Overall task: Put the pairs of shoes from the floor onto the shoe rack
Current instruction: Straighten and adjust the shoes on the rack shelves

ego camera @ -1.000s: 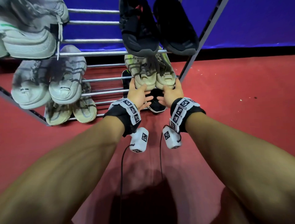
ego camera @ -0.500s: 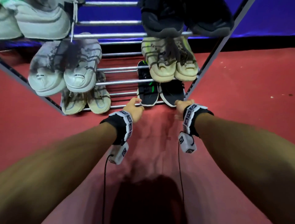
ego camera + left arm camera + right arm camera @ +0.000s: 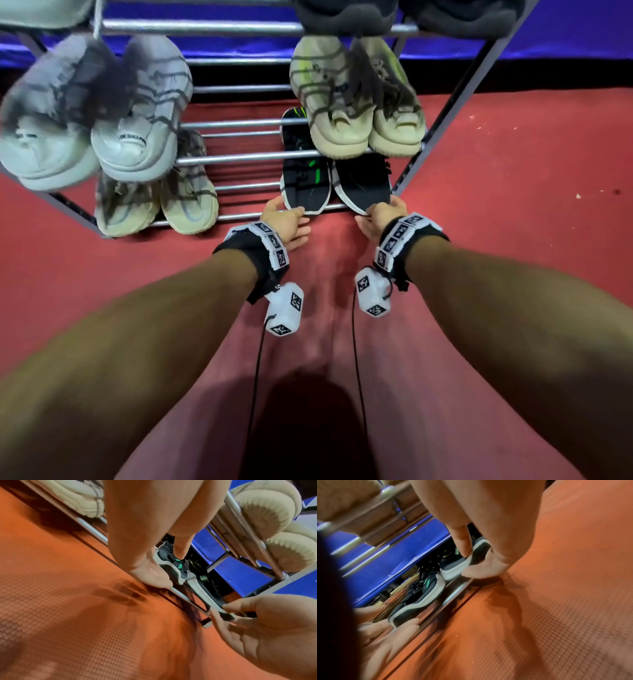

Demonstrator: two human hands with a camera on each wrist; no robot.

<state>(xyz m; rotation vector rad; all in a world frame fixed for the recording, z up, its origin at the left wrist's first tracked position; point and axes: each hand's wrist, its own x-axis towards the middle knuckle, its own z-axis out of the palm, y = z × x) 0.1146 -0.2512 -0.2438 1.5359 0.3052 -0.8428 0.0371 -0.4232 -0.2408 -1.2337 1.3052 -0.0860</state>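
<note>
Two black shoes, the left shoe [image 3: 306,178] with a green stripe and the right shoe [image 3: 362,183], lie side by side on the lowest tier of the metal shoe rack [image 3: 239,157], their near ends at its front bar. The left hand [image 3: 287,224] pinches the near end of the left shoe between thumb and fingers, and the right hand [image 3: 383,216] pinches the right shoe's likewise. Above them sits one beige pair [image 3: 359,102], to the left one grey-white pair [image 3: 92,116] and below it one tan pair [image 3: 157,198], all over the red floor [image 3: 513,178].
</note>
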